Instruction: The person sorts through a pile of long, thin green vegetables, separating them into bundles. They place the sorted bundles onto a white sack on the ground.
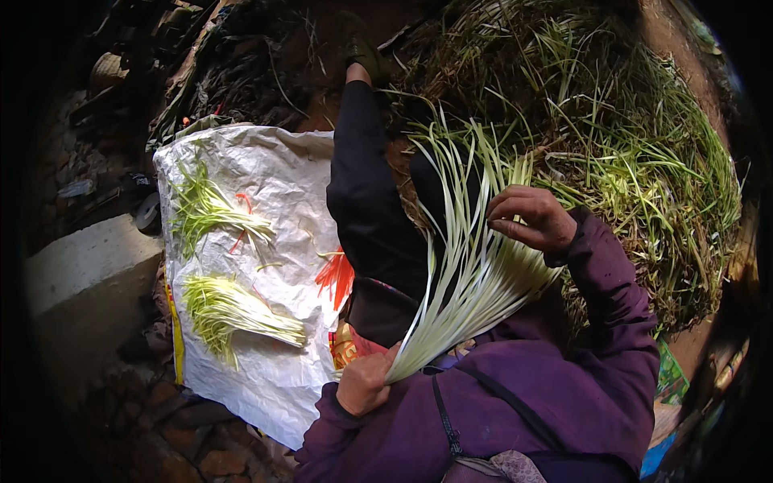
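Observation:
My left hand is closed around the gathered end of a long bunch of blanched chives. The pale stalks fan out from that fist across my lap, toward the upper right. Over the right side of the bunch is my right hand, its fingers curled and the thumb just below them. Whether a strand is pinched at those fingertips is unclear. To the left, a white woven plastic sheet carries a smaller chive bundle with red ties near it. A thicker chive bundle lies nearer to me.
Red plastic strips rest at the sheet's right edge, beside my leg. A large heap of green leaves and dry trimmings fills the upper right. A pale concrete block borders the sheet at left, with broken bricks below.

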`<state>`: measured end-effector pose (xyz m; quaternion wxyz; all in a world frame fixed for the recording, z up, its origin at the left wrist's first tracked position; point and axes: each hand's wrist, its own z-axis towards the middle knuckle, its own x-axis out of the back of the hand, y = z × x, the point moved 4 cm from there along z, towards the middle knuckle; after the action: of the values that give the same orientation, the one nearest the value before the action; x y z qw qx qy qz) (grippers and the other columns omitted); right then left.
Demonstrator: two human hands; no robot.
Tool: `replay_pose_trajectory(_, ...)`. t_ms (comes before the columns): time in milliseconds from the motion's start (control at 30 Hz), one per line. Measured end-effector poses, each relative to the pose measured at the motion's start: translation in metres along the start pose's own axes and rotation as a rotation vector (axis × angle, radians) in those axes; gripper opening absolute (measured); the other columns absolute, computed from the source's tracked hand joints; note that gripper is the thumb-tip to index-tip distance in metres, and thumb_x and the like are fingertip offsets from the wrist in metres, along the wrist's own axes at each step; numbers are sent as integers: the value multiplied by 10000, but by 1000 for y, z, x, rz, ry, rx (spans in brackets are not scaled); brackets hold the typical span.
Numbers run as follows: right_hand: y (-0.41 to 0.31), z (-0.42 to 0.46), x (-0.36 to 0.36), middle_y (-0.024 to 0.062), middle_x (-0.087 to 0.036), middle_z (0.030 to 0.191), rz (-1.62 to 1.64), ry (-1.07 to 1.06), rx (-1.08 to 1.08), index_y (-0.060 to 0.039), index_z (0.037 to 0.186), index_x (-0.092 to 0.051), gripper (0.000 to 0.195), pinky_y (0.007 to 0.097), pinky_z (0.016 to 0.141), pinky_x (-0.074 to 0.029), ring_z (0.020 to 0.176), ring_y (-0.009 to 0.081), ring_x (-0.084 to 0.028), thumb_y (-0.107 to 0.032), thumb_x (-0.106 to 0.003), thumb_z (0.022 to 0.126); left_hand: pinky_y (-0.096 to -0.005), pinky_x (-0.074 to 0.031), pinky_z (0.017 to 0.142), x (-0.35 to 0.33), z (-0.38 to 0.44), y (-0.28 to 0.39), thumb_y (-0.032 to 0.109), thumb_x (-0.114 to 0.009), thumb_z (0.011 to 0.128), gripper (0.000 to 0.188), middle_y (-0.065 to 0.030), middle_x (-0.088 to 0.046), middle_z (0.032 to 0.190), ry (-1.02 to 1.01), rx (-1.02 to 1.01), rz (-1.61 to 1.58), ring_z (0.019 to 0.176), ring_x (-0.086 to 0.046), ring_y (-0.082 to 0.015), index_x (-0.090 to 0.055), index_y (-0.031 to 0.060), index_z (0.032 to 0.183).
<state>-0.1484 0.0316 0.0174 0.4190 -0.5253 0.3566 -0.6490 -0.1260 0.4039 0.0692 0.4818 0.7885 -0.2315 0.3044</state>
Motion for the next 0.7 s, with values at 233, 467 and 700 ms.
replay_pose_trajectory(233,-18,-18,-28,33,-566,814,-320,-198,101,-95,822,-592,108,361,558,-481,760,247,-590,-131,-668,754,-398,-462,581,2,2,4,22,-638,653,508,-115,-545,727,24,45,10,663,-580,-314,-587,12,1158)
replay_pose_trajectory(467,-20,-24,-36,44,-540,774,-369,-90,191,-76,777,-567,158,343,549,-478,726,230,-538,-111,-680,673,-394,-473,591,4,5,7,-6,-623,614,559,-116,-553,734,21,31,-14,668,-584,-313,-583,6,1172)
replay_pose_trajectory(700,-13,-21,-45,24,-563,764,-545,-288,149,-104,847,-599,150,335,549,-487,705,222,-559,-137,-657,713,-389,-480,597,3,4,8,-12,-618,611,577,-114,-558,728,27,51,4,676,-591,-308,-581,7,1186)
